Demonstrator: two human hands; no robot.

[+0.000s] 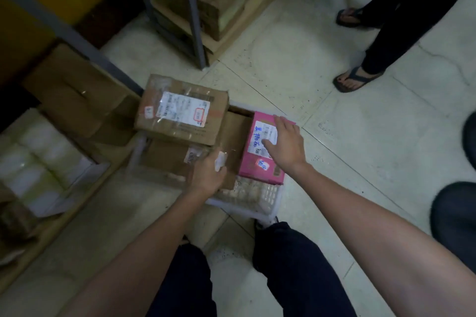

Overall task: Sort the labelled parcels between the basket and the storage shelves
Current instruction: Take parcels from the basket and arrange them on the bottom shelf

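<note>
In the white plastic lattice basket (257,201), the right hand (284,145) lies flat and unclenched on the pink labelled cardboard parcel (262,148), the left hand (210,175) grips a brown cardboard box (231,136) beside it; one-handed lifting risks the pink parcel slipping.

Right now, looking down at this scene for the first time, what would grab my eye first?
Most likely the pink parcel at the right of the white basket, with the right hand flat on its label. Next, the big taped cardboard box with a white label, stacked at the basket's far left, and the left hand on a brown box below. Another person's sandalled feet stand at upper right.
</note>
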